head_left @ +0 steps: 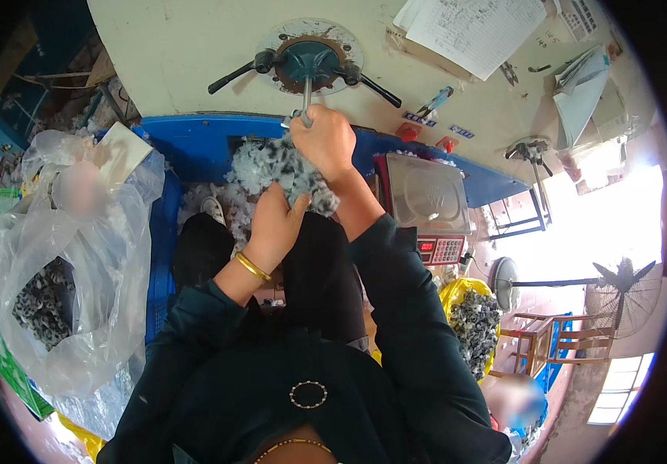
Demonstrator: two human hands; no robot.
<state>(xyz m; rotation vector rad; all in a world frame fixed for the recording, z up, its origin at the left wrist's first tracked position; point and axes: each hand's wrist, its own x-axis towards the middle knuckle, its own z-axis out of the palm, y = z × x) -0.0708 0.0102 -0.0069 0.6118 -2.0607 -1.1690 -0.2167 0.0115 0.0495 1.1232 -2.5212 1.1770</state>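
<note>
Nearest, a dark top (pixel 279 387) is seen — and beyond it, a metal rod (pixel 308 94) is enclosed by the closed right hand (pixel 324 141). Should the fluffy grey-and-white piece (pixel 270 161) be held too slackly, it could be twisted or let slip. It is spread just below that fist, touched along its lower edge by the left hand (pixel 273 223), whose firmness cannot be judged.
</note>
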